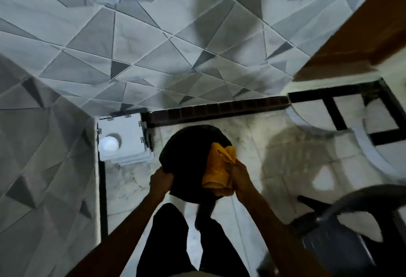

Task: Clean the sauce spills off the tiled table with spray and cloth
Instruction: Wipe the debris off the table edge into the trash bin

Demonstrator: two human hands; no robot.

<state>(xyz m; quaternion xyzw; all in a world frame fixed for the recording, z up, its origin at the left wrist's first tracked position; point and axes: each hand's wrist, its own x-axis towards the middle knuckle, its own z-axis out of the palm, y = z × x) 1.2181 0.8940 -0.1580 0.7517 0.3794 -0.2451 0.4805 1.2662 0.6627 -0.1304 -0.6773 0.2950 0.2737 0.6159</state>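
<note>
Presently found yellow cloth bunched and folded, clamped in right hand, fingers curled tight around its lower right part. Located cloth against the right side of a dark round object, overlapping its rim, held above a pale marble-look floor. Could not establish what the dark object is; noted a dark stem-like part running down from its near edge. Found left hand on the opposite, left rim of the same object, fingers curled over the edge and gripping it. Recorded black trousers below both forearms. Noted a stack of white boxes in the floor corner, left of the dark object and apart from it, with a white round item sitting on top. Logged grey geometric wall tiles behind and to the left. Observed a grey chair at lower right, well apart from both hands, blurred. Noted a brown wooden panel at upper right.
</note>
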